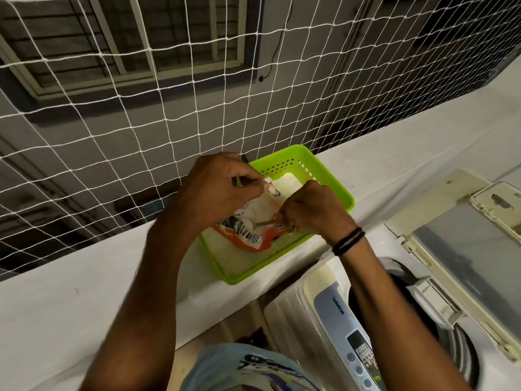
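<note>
One view only, head cam, looking down. Both hands are at centre frame, over the green basket (332,176).

- The left hand (217,190) has its fingers curled. Thumb and forefinger pinch the top corner of the detergent pouch (253,218) and hold it up.
- The right hand (310,210) is closed in a fist round a thin metal spoon (265,222). The handle is in the grip and the far end points left into the pouch mouth. I can't tell what is on the spoon end, since it sits against white inside the pouch.
- There is a black wristband (348,241) on the right wrist.

The pouch is orange and white, printed and crumpled. It stands tilted inside the basket with its bottom on the basket floor, near the lower right wall. Pale patches show on the floor either side of it, and I can't tell what they are.

The basket sits on the white ledge (84,277), which runs diagonally from lower left to upper right. The basket's far corner is close to the white net (169,108) that fills the upper half of the frame. Behind the net are a grey wall (253,114) and a barred window (112,38) at upper left.

At lower right is a top-load washing machine (332,303), just below the ledge. Its lid (456,238) is swung up and open, and its control panel (361,354) is near bottom centre. The bottom edge shows the wearer's light blue printed shirt (245,368).
</note>
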The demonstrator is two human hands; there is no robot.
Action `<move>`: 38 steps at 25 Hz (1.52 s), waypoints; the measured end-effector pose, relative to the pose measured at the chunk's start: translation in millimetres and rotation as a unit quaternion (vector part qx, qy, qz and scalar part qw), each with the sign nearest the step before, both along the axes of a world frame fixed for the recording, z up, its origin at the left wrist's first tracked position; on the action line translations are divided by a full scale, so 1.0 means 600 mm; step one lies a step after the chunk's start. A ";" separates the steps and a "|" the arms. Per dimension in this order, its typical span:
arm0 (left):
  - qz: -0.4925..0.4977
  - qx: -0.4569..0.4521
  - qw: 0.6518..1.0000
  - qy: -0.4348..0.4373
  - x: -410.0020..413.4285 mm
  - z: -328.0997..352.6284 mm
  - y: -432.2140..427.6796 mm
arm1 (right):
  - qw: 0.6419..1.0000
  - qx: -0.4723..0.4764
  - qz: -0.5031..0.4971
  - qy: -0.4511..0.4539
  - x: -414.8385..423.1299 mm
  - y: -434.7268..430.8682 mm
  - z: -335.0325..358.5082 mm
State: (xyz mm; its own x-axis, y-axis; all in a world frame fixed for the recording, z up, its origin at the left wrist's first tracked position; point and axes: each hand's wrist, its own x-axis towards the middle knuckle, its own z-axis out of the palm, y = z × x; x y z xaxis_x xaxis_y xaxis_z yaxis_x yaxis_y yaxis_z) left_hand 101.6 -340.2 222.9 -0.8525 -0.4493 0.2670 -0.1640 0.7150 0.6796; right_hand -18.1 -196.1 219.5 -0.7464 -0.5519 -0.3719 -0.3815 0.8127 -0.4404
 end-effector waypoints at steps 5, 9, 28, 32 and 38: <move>-0.009 -0.006 1.000 0.001 0.004 0.002 -0.001 | 0.997 -0.023 -0.040 0.056 0.001 0.018 0.009; -0.004 0.000 1.000 -0.002 0.003 0.001 0.003 | 0.991 -0.065 -0.050 0.105 0.007 0.033 0.019; -0.010 -0.008 1.000 0.027 0.008 -0.006 0.010 | 0.981 -0.165 -0.094 0.038 0.016 0.068 0.012; -0.006 -0.011 1.000 0.022 0.008 -0.005 0.012 | 0.982 -0.163 -0.082 0.055 0.020 0.065 0.013; 0.000 -0.005 1.000 0.021 0.011 -0.005 0.016 | 0.978 -0.178 -0.110 0.002 0.008 0.072 0.003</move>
State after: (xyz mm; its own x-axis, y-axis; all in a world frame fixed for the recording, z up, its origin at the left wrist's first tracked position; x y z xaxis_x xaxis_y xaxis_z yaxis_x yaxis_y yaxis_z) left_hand 108.2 -330.8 220.1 -0.8408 -0.4463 0.3063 -0.1356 0.7215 0.6790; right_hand -13.2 -153.1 221.5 -0.8626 -0.4720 -0.1821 -0.2173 0.6707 -0.7092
